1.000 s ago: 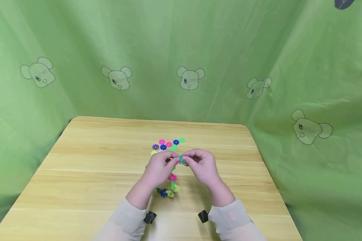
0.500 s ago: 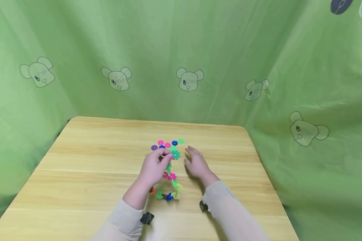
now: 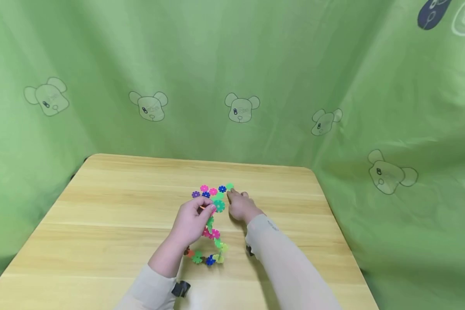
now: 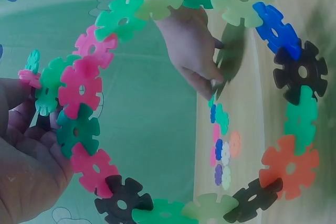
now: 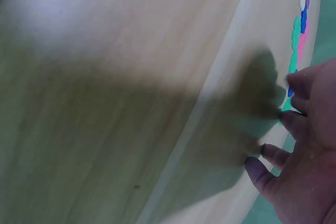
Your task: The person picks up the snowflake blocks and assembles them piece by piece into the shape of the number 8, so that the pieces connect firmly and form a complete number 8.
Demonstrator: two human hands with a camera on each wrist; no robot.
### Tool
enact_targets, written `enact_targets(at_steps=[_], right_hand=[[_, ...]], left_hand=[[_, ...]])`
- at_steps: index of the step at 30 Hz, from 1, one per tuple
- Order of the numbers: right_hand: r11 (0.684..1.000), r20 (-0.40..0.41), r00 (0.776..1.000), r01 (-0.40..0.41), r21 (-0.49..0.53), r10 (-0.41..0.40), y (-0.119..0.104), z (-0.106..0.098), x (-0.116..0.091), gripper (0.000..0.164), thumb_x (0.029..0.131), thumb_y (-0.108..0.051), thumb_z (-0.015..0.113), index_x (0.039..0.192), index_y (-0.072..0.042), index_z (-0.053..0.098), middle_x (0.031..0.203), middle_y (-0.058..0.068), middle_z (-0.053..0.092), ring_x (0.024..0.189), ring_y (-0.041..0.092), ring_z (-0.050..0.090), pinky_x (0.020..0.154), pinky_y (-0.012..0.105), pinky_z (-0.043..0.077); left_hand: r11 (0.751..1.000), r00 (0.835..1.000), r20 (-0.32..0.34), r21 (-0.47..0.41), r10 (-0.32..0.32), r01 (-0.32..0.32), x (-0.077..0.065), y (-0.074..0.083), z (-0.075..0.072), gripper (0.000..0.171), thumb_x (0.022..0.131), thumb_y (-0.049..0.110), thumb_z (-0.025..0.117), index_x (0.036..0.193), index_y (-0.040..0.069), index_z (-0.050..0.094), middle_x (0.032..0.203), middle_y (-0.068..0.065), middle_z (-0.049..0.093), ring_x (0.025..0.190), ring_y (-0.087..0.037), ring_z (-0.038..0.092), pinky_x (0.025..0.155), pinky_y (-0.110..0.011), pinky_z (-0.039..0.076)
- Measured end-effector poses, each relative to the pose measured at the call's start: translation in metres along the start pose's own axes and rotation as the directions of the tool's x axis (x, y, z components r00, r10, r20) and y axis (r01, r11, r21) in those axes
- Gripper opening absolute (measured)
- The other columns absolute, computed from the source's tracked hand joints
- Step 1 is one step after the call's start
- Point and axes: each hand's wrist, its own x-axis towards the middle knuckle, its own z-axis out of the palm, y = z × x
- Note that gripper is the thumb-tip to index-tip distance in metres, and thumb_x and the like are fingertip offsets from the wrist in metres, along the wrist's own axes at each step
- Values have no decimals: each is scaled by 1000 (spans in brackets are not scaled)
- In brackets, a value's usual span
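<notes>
My left hand (image 3: 204, 209) pinches the top of a closed ring of colourful snowflake discs (image 3: 212, 234), which stands upright with its lower part on the wooden table (image 3: 116, 206). In the left wrist view the ring (image 4: 81, 90) fills the frame, with my left hand (image 4: 23, 150) gripping its pink and green discs. My right hand (image 3: 233, 196) reaches forward with fingers extended, its fingertips at a light green loose disc (image 3: 230, 187). The right wrist view shows those fingertips (image 5: 287, 115) on the table beside the row of loose discs (image 5: 300, 30).
Several loose discs (image 3: 209, 191) in pink, blue and purple lie in a small cluster just beyond the ring. Green cloth with bear prints (image 3: 240, 107) hangs close behind and to both sides of the table.
My right hand let go of the ring and moved forward to the loose discs. My left hand keeps the ring, which has settled lower on the table.
</notes>
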Motion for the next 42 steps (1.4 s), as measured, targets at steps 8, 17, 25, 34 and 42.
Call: enact_targets(at_steps=[8, 17, 25, 34, 42], right_hand=[[995, -81, 996, 29, -92, -37, -2, 3, -5, 49, 106, -22, 63, 151, -4, 55, 144, 19, 61, 135, 41, 56, 115, 54, 44], [999, -165, 985, 47, -24, -50, 17, 12, -18, 23, 99, -15, 73, 119, -6, 77, 113, 9, 64, 108, 30, 65, 100, 47, 56], [999, -103, 994, 25, 38, -21, 27, 3, -27, 17, 94, -4, 75, 111, -6, 73, 111, 7, 67, 108, 29, 66, 100, 46, 56], [969, -60, 997, -31, 243, 47, 34, 1, -36, 12, 93, -10, 79, 97, -4, 69, 92, 7, 68, 87, 24, 64, 84, 41, 57], [803, -375, 926, 247, 543, -31, 2, -31, -69, 4, 96, -4, 77, 100, -5, 77, 92, 3, 73, 83, 16, 65, 75, 29, 57]], left_hand=[[1000, 1000, -4, 19, -11, 11, -1, 4, -4, 10, 106, 12, 64, 103, 8, 72, 84, -3, 64, 72, -19, 59, 55, -28, 53], [999, 1000, 1, 17, -28, 28, -1, 4, -2, 9, 106, 13, 65, 103, 8, 72, 82, -4, 63, 70, -19, 58, 54, -27, 52], [1000, 1000, 7, 12, -24, 24, -3, 3, 3, 10, 106, 13, 64, 102, 8, 72, 80, -4, 62, 67, -19, 56, 53, -26, 50], [1000, 999, 16, 14, -28, 27, -3, 0, 8, 11, 107, 13, 63, 102, 9, 72, 81, -3, 62, 70, -19, 57, 56, -28, 51], [1000, 1000, 5, 4, -29, 29, -1, 2, 13, 10, 106, 14, 64, 103, 8, 72, 88, -4, 65, 71, -18, 59, 56, -27, 53]])
